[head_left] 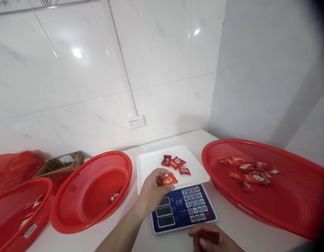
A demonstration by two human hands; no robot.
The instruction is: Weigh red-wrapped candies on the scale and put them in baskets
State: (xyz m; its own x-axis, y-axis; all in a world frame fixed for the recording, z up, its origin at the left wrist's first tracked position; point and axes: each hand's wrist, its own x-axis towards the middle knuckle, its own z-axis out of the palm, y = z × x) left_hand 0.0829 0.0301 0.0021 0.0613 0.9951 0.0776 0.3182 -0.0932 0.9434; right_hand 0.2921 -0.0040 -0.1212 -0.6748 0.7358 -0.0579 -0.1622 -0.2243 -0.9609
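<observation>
My left hand (153,190) pinches a red wrapped candy (170,179) with gold lettering above the near edge of the scale's white pan (148,162). Several more candies in red wrappers (177,162) lie on that pan, just beyond my fingers. At the bottom of the view, in front of the scale, my right hand (217,241) is closed around a dark red wrapped candy (210,236), partly covered by the fingers. The scale's blue keypad panel (183,210) shows between my hands; its displays look dark.
A large red basket (230,196) with a pile of candies stands right of the scale. To the left are a red basket (72,224) with a few candies, another red basket (43,196), a cardboard box (78,161) and a red plastic bag (22,166). Tiled wall behind carries a socket (136,121).
</observation>
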